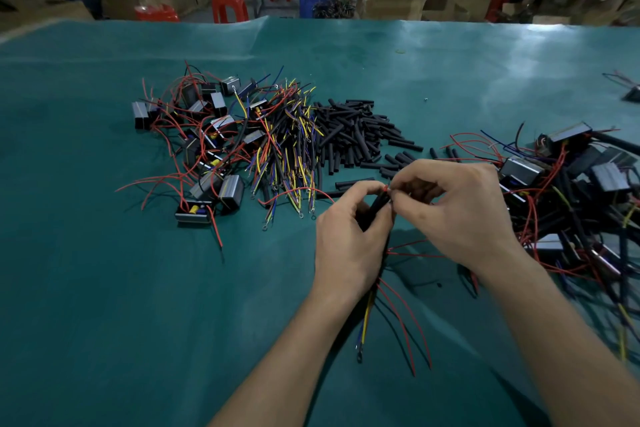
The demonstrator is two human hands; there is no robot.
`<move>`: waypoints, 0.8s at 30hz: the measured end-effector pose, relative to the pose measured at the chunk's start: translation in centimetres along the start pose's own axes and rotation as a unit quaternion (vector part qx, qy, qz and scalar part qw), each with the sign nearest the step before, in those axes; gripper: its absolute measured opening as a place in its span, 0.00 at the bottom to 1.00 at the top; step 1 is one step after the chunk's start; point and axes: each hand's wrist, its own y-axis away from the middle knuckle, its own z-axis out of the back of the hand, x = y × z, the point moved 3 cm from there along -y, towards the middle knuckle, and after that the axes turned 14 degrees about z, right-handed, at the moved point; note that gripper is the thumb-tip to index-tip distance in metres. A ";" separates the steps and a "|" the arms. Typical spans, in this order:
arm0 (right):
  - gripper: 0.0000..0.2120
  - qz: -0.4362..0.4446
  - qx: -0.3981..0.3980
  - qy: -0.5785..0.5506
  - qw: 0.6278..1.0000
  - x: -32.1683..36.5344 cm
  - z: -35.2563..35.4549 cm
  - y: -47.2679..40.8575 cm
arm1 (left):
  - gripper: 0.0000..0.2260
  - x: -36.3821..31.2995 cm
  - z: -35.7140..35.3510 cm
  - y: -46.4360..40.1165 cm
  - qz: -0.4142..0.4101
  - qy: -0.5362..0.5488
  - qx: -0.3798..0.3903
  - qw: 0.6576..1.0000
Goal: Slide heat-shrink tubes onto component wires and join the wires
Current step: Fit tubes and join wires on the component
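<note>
Left hand [349,236] curled around a black heat-shrink tube [375,208] with wires trailing below the palm. Right hand [460,211] touching it, fingertips pinching the red wire end [385,188] at the tube's top. Beyond lie loose tubes [356,133] and component piles [204,135].

The right-hand component pile [585,191] runs off the frame's right edge; fingers [401,199] hide the wire joint at centre.

We saw a teal table [104,288], black heat-shrink tubes [356,132], red, yellow and blue wires [291,149], and red stools [228,5].
</note>
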 end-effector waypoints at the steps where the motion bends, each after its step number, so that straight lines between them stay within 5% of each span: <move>1: 0.03 -0.025 -0.010 -0.011 1.000 0.0 -0.1 0.1 | 0.06 0.0 0.0 0.0 0.000 0.001 -0.002 1.000; 6: 0.02 -0.192 -0.034 -0.115 0.974 -0.6 -0.5 0.3 | 0.05 -0.2 -0.1 0.2 -0.001 0.021 -0.007 1.000; 12: 0.05 -0.343 -0.089 -0.261 0.898 -1.3 -1.2 0.7 | 0.05 -0.4 -0.2 0.5 -0.009 0.024 0.004 1.000; 14: 0.09 -0.323 -0.078 -0.265 0.905 -1.2 -1.1 0.6 | 0.05 -0.3 0.0 0.4 -0.003 0.028 0.005 1.000; 18: 0.09 -0.151 0.014 -0.157 0.976 -1.1 -0.1 0.2 | 0.03 -0.2 0.1 0.3 0.004 0.041 -0.004 0.999; 24: 0.08 -0.075 0.052 -0.072 0.993 -1.2 0.7 0.1 | 0.06 -0.2 0.2 0.1 0.008 0.032 -0.008 0.999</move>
